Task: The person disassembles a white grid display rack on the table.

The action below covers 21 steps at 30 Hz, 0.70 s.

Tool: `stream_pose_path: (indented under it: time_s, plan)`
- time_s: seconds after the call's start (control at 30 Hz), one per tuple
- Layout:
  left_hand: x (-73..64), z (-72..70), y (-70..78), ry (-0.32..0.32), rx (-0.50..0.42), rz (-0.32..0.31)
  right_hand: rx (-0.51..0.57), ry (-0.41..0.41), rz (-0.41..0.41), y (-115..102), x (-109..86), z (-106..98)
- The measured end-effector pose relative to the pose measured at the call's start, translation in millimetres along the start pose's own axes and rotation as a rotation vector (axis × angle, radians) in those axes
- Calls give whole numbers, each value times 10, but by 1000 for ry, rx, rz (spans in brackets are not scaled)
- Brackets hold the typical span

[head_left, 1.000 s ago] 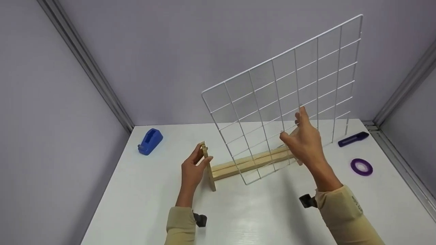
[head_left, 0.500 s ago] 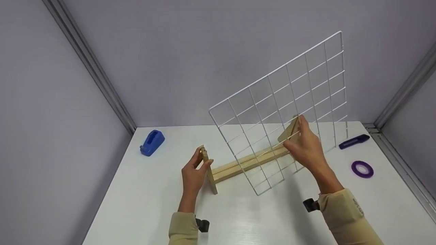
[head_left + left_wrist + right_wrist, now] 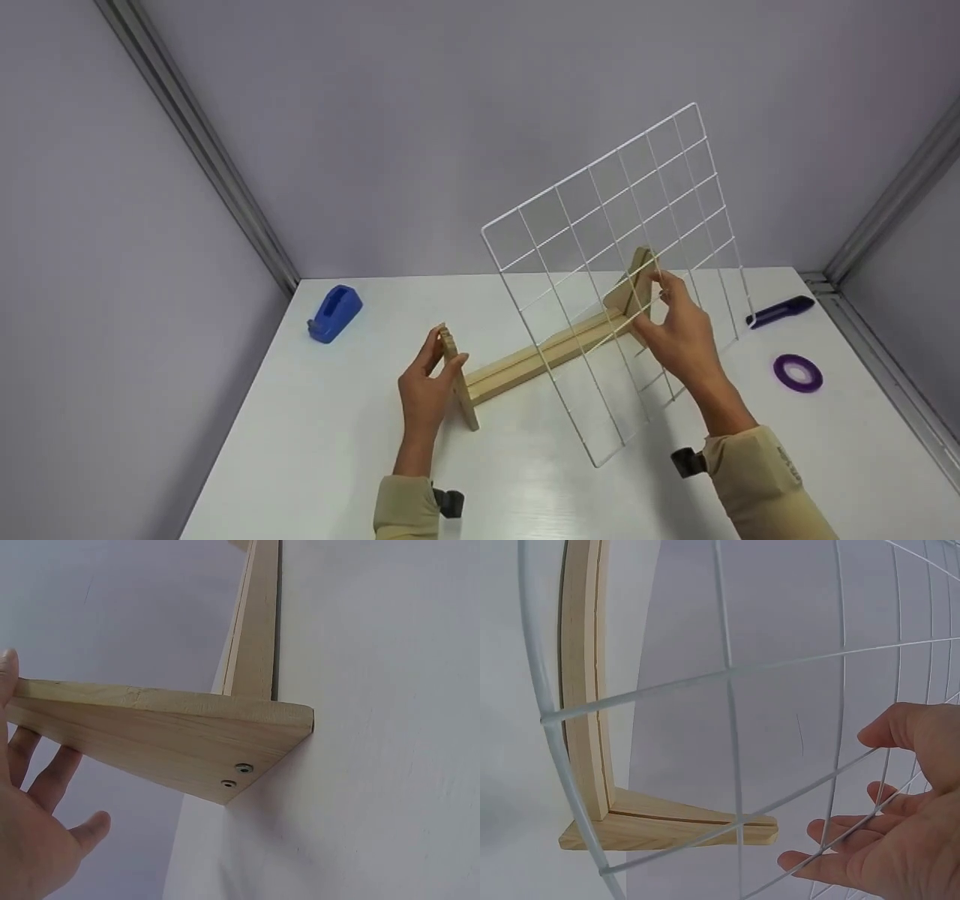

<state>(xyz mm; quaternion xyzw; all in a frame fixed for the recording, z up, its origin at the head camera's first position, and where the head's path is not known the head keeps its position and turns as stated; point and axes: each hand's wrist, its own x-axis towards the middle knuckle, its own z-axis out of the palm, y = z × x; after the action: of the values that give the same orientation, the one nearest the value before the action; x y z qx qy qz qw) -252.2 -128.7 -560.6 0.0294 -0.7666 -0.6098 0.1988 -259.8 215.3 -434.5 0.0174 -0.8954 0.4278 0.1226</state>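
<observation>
A wooden stand has a grooved rail [image 3: 551, 360] between two upright end boards. My left hand [image 3: 424, 394] pinches the top of the left end board [image 3: 465, 401] between thumb and fingers. Two screw heads [image 3: 244, 768] show on that board's outer face in the left wrist view. My right hand [image 3: 684, 341] holds a white wire grid panel [image 3: 589, 166] by its wires, tilted over the rail. In the right wrist view the thumb and fingertips [image 3: 802, 864] lie at the wires. Behind the grid stands the right end board [image 3: 622, 291], partly covered by the right hand.
A blue tape dispenser [image 3: 335, 315] sits at the back left of the white table [image 3: 315, 435]. On the right lie a dark purple cutter-shaped tool [image 3: 781, 311] and a purple ring [image 3: 785, 373]. Grey walls enclose the back and sides.
The grid has come down and swung round, its upper right corner moving left and its lower left corner nearer the front. The right hand drops slightly; the left keeps its hold on the end board.
</observation>
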Motion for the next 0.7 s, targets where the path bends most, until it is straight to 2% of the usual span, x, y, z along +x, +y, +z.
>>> stream_pose_path:
  time_s: [0.23, 0.7]
  plan:
    - [-41, -2, 13, 21, -15, 27, -49, 14, -5, 80, -51, -25]
    - [-141, -9, 50, 71, 13, 33, -133, 12, -54, 243, -123, -35]
